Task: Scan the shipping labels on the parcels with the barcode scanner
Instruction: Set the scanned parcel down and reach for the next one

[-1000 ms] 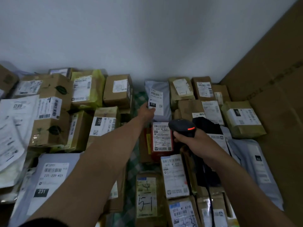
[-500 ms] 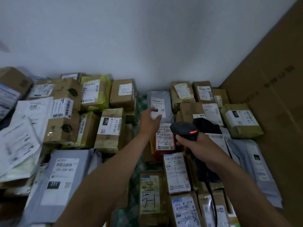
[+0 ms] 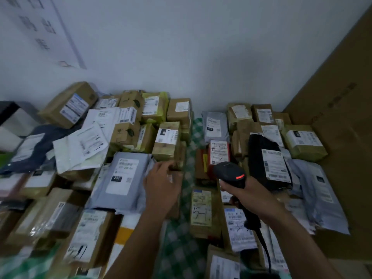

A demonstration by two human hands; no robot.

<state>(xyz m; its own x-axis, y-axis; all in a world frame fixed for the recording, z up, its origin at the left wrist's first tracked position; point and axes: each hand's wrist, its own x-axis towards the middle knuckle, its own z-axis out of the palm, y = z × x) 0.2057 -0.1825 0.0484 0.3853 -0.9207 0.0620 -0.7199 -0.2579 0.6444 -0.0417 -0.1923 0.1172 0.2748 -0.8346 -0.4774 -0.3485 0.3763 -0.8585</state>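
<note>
1. The parcels (image 3: 201, 208) lie packed together on a checked cloth (image 3: 181, 248). The grey mailer bag (image 3: 96, 198) lies label up, just beside the left hand (image 3: 163, 188).
2. The bag looks soft, light and slick. It is probably best pinched at an edge, clear of the label. The brown box (image 3: 168, 143) behind it looks stiffer.
3. The left fingers bend loosely over the bag's right edge. Blur hides whether this grip holds anything.
4. The right hand (image 3: 249, 196) has its grip closed round the barcode scanner (image 3: 229, 173) handle, and the scanner head points forward over the parcels.

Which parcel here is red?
The red box just beyond the scanner, white label on its face; the rest are brown, grey, black or yellow-green.
</note>
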